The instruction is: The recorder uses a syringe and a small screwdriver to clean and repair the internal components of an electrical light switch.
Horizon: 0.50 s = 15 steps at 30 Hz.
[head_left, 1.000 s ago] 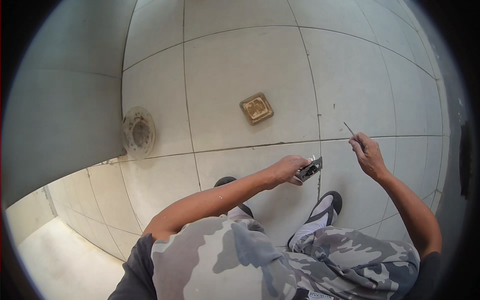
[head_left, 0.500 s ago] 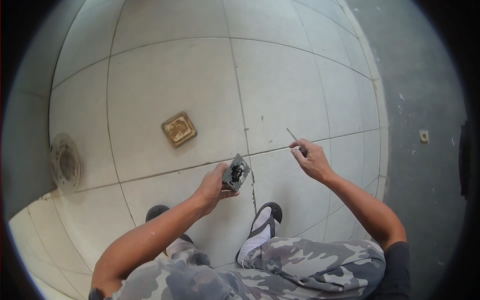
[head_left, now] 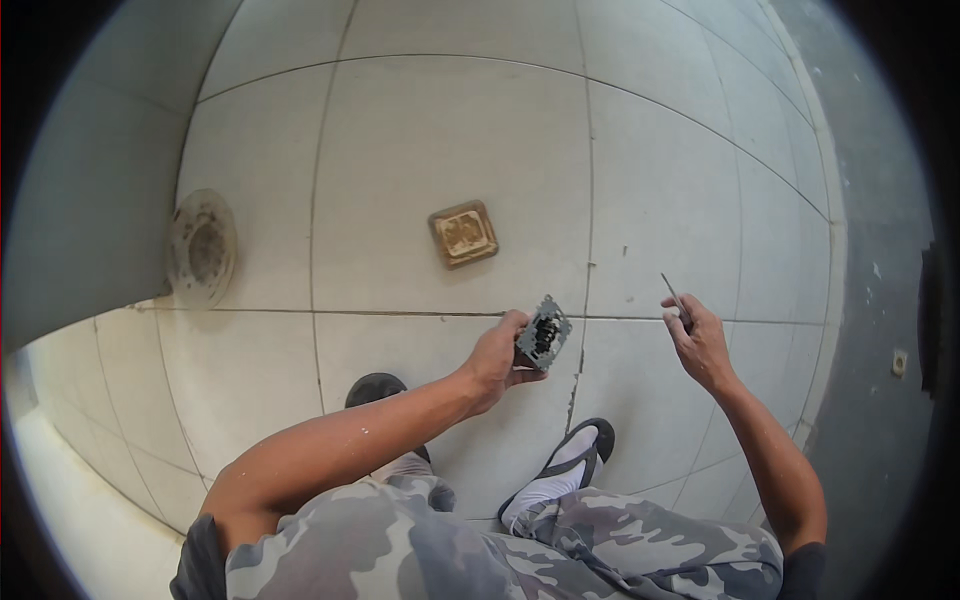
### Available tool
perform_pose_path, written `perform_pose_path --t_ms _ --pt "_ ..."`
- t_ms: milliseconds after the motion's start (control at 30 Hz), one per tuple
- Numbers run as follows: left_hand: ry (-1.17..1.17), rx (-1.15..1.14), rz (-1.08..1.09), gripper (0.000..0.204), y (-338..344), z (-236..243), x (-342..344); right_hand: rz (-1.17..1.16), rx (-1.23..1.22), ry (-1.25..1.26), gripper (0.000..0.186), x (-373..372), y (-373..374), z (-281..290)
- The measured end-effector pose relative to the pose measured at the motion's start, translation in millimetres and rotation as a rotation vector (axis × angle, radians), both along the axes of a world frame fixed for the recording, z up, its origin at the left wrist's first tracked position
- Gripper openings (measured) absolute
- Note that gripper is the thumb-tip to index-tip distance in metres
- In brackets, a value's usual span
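My left hand (head_left: 497, 362) is closed around the side of an electrical socket insert (head_left: 545, 334), a grey metal mounting plate with notched edges and a dark middle. Its plate side faces up, and the fingers hide the underside. Off to the right, my right hand (head_left: 702, 343) grips a screwdriver (head_left: 677, 296) by its dark handle. The thin shaft points up and to the left, touching nothing. Both hands are held above the tiled floor, apart from each other. Beyond the left hand, a square brown dirt-stained cover (head_left: 464, 235) lies on the floor.
A round, dusty, pale disc (head_left: 203, 248) with a darker centre is at the left, against a grey panel (head_left: 110, 160). On the right rises a grey wall (head_left: 875, 300) with a small socket-like fitting (head_left: 899, 362). My sandalled feet (head_left: 560, 465) are below the hands.
The view has swung left, so the floor things appear farther right in the picture. Both hands keep their holds, and the socket insert sits slightly more upright in the picture.
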State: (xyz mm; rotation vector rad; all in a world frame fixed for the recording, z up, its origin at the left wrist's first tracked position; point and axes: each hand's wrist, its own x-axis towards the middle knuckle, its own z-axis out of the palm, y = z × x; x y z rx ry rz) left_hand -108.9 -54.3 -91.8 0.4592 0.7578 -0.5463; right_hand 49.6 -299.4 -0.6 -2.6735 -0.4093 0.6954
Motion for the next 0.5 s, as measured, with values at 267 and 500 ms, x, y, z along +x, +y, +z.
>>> perform_pose_path --t_ms 267,500 --pt "0.028 -0.052 -0.015 0.029 -2.2 -5.0 -23.1 0.020 0.057 -0.042 0.013 11.1 -4.9 1.1" --pt "-0.113 -0.057 0.157 0.040 22.5 -9.5 5.2 0.551 -0.071 -0.224 0.016 59.7 54.3 31.9"
